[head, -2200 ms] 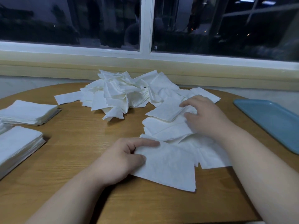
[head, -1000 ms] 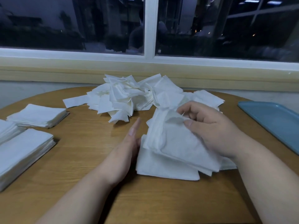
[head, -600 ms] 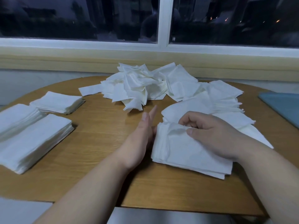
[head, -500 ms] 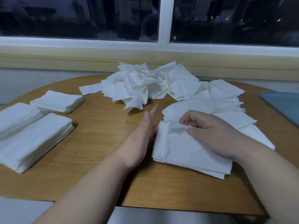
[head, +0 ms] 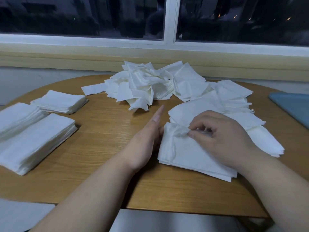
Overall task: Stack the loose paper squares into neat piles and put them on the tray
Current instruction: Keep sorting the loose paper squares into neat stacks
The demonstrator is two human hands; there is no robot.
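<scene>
The right hand [head: 222,139] lies on a small stack of paper squares [head: 187,156] with its fingers curled. Its thumb and forefinger pinch the crumpled far corner of the top sheet [head: 177,133], which is puckered up a little from the sheets beneath. The heel of this hand and the wrist cover the right part of the stack.

Just to its left, the left hand [head: 145,143] stands on edge with fingers straight and together. Its palm side is against the stack's left edge, and it holds nothing.

Right beyond the right hand's knuckles, and running under its wrist to the right, lie more loose squares [head: 234,104], spread flat and overlapping. Farther out, past the left hand's fingertips, sits a tumbled heap [head: 142,87] of squares, many bent or crumpled, with one sheet sticking out on its left.

Well to the left of the left hand are the tidy piles. There is a thick near pile [head: 36,141], a second pile [head: 16,116] just beside it on its far left, and a smaller pile [head: 60,102] beyond them.

Well to the right of the right hand, at the edge of view, is part of the blue tray [head: 291,106].

Everything rests on a round wooden table [head: 103,148]. Beyond the heap are a pale sill and a dark window [head: 83,14].
</scene>
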